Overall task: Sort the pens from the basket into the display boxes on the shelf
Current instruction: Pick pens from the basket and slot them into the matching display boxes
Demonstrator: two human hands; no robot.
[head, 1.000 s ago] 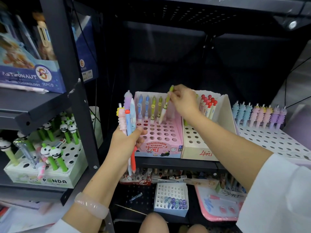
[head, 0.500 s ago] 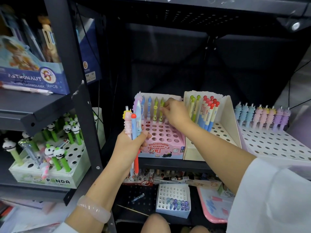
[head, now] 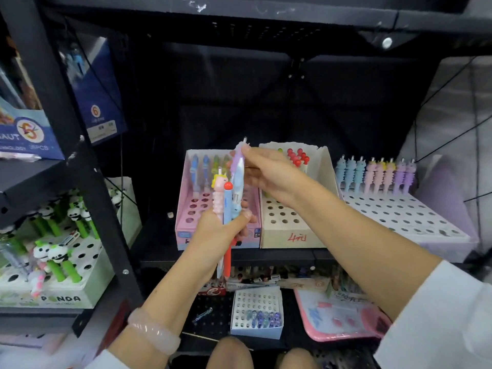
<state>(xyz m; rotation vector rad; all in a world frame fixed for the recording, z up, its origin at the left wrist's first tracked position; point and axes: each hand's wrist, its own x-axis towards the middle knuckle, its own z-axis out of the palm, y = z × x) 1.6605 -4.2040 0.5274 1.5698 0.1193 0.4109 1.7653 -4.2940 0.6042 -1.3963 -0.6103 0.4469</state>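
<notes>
Head: right hand (head: 269, 174) pinches pen (head: 237, 171) top; left hand (head: 221, 230) grips bundle.

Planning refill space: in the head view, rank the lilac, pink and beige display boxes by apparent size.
1. lilac display box, plainly widest.
2-3. pink display box and beige display box: look alike; both partly hidden behind the hands, so unranked.

Head view, down onto shelf (head: 239, 255)

Green-white display box (head: 57, 298): "PANDA". Blue box (head: 32, 139): "6", "35PCS", partial "AUT". Dark-blue card (head: 99, 113): "6". Other print illegible.
</notes>
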